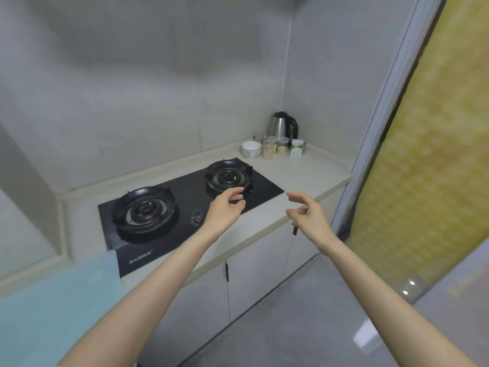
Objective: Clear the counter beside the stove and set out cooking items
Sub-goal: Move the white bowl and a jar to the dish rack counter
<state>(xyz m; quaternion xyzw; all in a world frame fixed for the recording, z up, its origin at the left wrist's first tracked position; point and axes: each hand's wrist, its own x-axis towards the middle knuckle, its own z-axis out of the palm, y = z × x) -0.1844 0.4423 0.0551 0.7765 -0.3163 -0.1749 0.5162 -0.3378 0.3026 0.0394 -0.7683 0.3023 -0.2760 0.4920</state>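
On the head camera the only writing I find is a white brand mark at the front left edge of the black glass stove [190,192], too blurred to read; the white-and-green carton [297,148] carries print I cannot make out either. The counter [304,176] beside the stove, at three o'clock from it, is pale and smooth. In its far corner, at about one o'clock, a steel kettle [283,125] with a black handle, a white bowl [250,149], two clear lidded jars [270,148] and the carton stand close together by the wall. The left hand [225,210] hovers over the stove's front right, fingers loosely curled and holding nothing, and it hides the near rim of the right burner [227,174]. The right hand [308,214] hangs above the counter's front edge, relaxed and empty too. Both burners are round, black and ribbed; a small metal knob [197,215] sits at five o'clock from the left burner [144,207]. White cabinet doors [254,274] run below, and a yellow patterned panel [423,154] stands at three o'clock
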